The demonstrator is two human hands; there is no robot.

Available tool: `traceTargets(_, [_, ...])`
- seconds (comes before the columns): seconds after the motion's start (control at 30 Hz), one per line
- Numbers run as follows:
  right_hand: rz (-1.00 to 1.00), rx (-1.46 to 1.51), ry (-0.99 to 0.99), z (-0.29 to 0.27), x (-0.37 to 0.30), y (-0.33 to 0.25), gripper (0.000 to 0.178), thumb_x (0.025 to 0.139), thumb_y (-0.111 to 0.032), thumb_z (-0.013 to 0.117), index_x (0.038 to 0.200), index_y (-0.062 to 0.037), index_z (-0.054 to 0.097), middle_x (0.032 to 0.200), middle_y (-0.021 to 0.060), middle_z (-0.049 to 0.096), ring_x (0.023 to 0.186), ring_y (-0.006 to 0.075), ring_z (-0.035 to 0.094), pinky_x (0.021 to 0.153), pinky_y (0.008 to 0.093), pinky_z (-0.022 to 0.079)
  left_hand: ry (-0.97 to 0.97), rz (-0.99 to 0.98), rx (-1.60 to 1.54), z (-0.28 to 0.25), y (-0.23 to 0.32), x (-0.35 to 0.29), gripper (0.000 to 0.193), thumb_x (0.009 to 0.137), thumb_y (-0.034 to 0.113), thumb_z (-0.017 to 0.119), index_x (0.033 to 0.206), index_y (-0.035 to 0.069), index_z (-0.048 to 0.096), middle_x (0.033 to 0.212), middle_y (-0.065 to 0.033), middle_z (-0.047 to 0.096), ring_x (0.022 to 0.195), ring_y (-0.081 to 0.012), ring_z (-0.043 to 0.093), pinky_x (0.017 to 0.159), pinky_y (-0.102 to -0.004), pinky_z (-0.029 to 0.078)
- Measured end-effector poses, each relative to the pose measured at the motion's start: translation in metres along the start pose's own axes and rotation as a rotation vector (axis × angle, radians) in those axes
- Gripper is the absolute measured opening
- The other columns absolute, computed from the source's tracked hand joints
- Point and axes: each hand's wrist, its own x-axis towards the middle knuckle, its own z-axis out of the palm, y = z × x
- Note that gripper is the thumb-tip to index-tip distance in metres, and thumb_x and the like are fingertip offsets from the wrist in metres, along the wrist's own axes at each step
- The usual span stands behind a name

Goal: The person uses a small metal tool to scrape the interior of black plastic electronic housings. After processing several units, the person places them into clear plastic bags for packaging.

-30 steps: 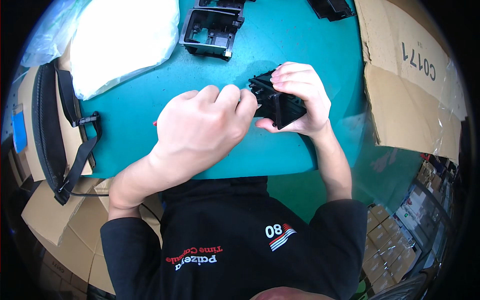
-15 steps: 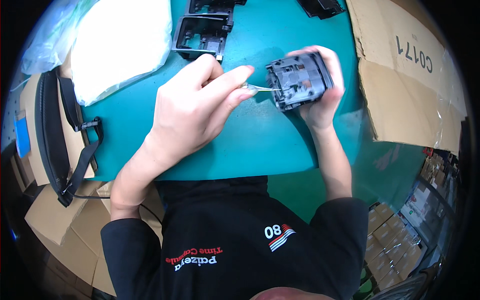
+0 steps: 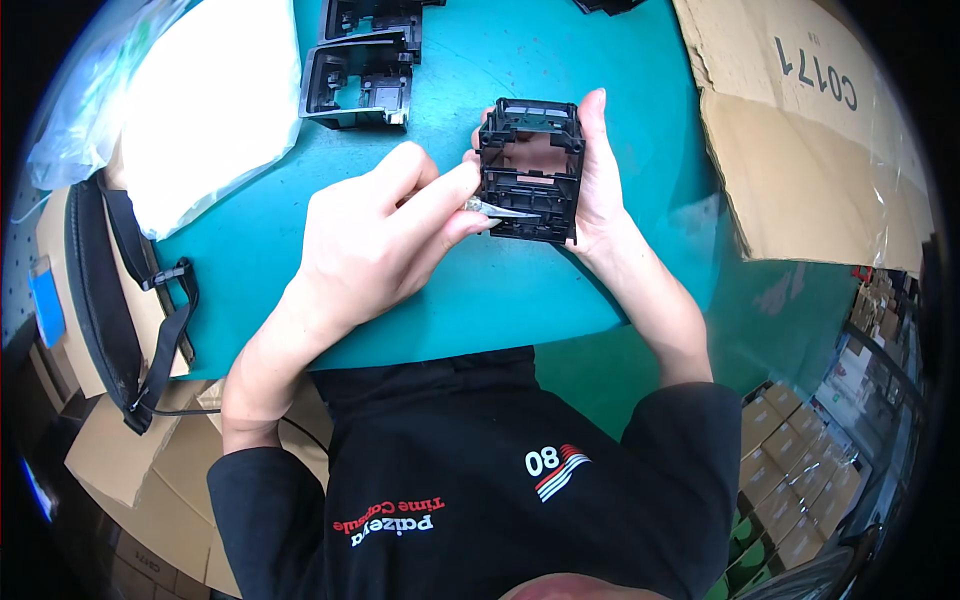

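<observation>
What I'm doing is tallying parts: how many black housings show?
3: held housing in the right hand; near housing and far housing on the table, upper left. A cut-off black piece further right may be another.

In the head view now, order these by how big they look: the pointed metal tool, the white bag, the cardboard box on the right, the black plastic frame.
1. Cardboard box, cut off at the top
2. White bag, also cut off
3. Black plastic frame
4. Pointed metal tool, visible part only
</observation>
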Motion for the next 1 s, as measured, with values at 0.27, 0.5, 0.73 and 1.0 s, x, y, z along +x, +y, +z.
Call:
traceTargets(0.27, [-0.027, 0.029, -0.086, -0.005, 0.001, 0.003, 0.098, 0.086, -0.086, 0.043, 0.128, 0.0004, 0.06, 0.116, 0.0216, 0.068, 0.106, 0.032, 0.069, 0.091, 0.0471, 0.061, -0.021, -0.034, -0.005, -0.004, 0.006, 0.001, 0.033, 0.082, 0.007, 0.081, 0.113, 0.001, 0.073, 0.074, -0.0072, 0.051, 0.057, -0.0197, 0.053, 0.05, -0.0314, 0.043])
traceTargets(0.5, [-0.052, -0.179, 0.049, 0.011, -0.004, 0.001, 0.106, 0.078, -0.092, 0.047, 0.13, -0.0009, 0.058, 0.117, 0.0184, 0.067, 0.107, 0.0301, 0.068, 0.09, 0.0465, 0.061, -0.03, -0.057, 0.049, -0.007, 0.012, 0.002, 0.028, 0.082, 0.007, 0.081, 0.109, 0.001, 0.073, 0.073, -0.0068, 0.051, 0.055, -0.0196, 0.053, 0.049, -0.0316, 0.043])
traceTargets(0.73, [-0.055, -0.179, -0.044, 0.004, -0.006, 0.006, 0.11, 0.072, -0.095, 0.05, 0.13, -0.0016, 0.056, 0.121, 0.0148, 0.063, 0.109, 0.0285, 0.066, 0.09, 0.0457, 0.061, 0.011, -0.008, 0.074, -0.006, 0.014, 0.002, 0.025, 0.082, 0.013, 0.082, 0.103, 0.002, 0.073, 0.072, -0.006, 0.053, 0.054, -0.0207, 0.055, 0.048, -0.0319, 0.043])
traceTargets(1.0, [-0.069, -0.141, -0.053, 0.005, -0.007, 0.011, 0.112, 0.071, -0.096, 0.047, 0.13, -0.0022, 0.055, 0.12, 0.0134, 0.062, 0.108, 0.0264, 0.066, 0.09, 0.0433, 0.061, 0.055, 0.025, 0.12, -0.005, 0.016, 0.0, 0.028, 0.082, 0.019, 0.083, 0.101, 0.002, 0.072, 0.073, -0.0058, 0.055, 0.055, -0.0201, 0.056, 0.048, -0.0316, 0.044])
